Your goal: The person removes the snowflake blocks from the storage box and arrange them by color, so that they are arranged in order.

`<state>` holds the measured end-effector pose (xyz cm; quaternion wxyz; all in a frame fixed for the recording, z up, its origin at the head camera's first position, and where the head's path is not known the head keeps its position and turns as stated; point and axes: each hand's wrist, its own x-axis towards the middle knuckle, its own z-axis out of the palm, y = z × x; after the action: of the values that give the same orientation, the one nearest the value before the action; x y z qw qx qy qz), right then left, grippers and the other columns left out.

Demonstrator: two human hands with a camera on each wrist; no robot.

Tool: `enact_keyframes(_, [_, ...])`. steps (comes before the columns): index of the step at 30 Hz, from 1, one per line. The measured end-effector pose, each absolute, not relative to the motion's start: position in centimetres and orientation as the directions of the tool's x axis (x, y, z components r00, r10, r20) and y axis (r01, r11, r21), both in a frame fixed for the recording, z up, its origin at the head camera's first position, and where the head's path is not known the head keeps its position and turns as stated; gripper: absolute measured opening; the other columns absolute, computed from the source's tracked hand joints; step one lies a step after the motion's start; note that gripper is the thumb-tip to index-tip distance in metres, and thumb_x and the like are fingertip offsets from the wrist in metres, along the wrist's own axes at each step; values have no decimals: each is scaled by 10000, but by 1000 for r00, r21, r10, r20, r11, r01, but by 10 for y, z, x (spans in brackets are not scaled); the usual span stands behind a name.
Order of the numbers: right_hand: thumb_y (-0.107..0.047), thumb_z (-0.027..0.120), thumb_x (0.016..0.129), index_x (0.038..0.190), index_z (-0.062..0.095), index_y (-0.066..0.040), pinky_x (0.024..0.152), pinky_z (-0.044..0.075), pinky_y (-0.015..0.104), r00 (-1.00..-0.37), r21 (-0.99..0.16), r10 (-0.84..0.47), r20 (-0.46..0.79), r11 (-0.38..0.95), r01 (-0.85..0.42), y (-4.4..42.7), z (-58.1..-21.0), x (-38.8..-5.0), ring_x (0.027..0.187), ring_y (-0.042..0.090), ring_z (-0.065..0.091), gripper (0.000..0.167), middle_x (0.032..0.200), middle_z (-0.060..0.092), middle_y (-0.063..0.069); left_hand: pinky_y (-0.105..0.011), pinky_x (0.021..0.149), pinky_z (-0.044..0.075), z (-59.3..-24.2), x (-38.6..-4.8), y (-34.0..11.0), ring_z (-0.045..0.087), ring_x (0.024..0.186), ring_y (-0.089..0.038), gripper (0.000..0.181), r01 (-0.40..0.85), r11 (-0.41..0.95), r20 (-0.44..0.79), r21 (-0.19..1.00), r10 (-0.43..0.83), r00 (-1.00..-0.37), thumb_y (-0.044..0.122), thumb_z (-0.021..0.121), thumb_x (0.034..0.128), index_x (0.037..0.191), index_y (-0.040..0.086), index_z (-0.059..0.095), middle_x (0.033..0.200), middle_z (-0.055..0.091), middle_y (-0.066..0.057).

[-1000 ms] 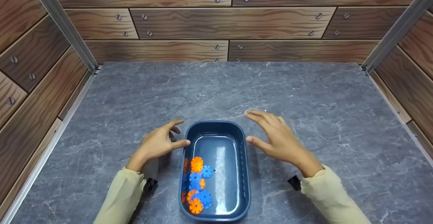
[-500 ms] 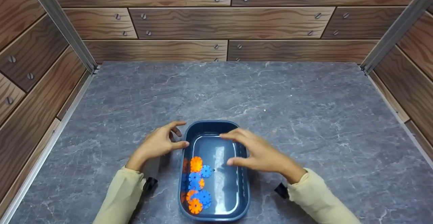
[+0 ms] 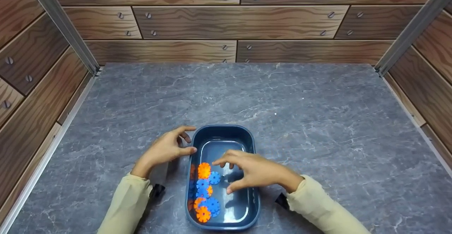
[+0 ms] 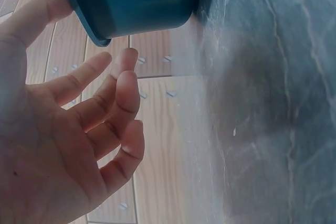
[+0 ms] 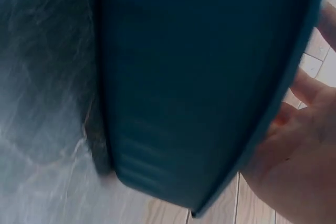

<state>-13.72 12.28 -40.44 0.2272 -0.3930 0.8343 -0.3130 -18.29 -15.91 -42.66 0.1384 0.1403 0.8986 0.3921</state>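
Note:
A dark blue oblong tub [image 3: 243, 135] stands on the table near the front. Along its left inner side lie several notched plastic discs, among them an orange disc [image 3: 204, 170] and a blue disc [image 3: 214, 177]. My left hand [image 3: 164, 149] is at the tub's left rim, its thumb touching the rim and its fingers loosely bent. In the left wrist view that palm holds nothing. Over the tub's inside, my right hand [image 3: 256, 170] reaches leftward with thumb and fingers apart, fingertips close to the orange disc. The tub wall hides its fingertips in the right wrist view.
The grey marbled table [image 3: 317, 121] stretches behind and beside the tub. Wood-patterned panels [image 3: 240, 22] wall it in at the back and both sides, with metal posts [image 3: 63, 25] at the corners.
My right hand has moved left from beyond the tub's right rim to over its inside, near the discs. The left hand and the discs have stayed in place.

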Motion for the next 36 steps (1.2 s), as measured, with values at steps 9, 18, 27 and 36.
enact_keyframes(9, [-365, 764, 813, 1308, 583, -236, 842, 453, 230, -495, -690, -849, -182, 469, -551, 109, -413, -141, 954, 93, 532, 543, 1182, 577, 8, -280, 596, 463, -428, -185, -160, 543, 730, -157, 588, 165, 624, -130, 764, 400, -907, 309, 746, 832, 1364, 213, 516, 1044, 618, -42])
enact_keyframes(18, [-326, 785, 800, 1198, 633, -267, 762, 417, 161, -424, -639, -870, -250, 478, -603, 96, -420, -139, 900, 89, 546, 430, 1101, 591, -12, -283, 609, 447, -429, -186, -162, 519, 746, -166, 573, 169, 584, -128, 794, 433, -892, 297, 737, 847, 1359, 169, 514, 1040, 603, -88])
enact_keyframes(27, [-318, 785, 801, 1139, 660, -279, 681, 381, 135, -364, -610, -886, -287, 462, -644, 87, -427, -138, 800, 25, 493, 363, 1011, 588, -30, -281, 616, 450, -430, -186, -161, 527, 755, -166, 578, 163, 568, -127, 806, 436, -891, 292, 743, 842, 1359, 170, 514, 1026, 604, -82])
enact_keyframes(36, [-309, 775, 812, 1140, 664, -289, 665, 369, 140, -331, -583, -884, -331, 467, -664, 84, -430, -139, 784, 30, 496, 347, 969, 576, -54, -280, 623, 450, -430, -186, -162, 527, 756, -167, 584, 168, 562, -125, 810, 445, -887, 293, 742, 842, 1361, 161, 509, 1020, 603, -79])
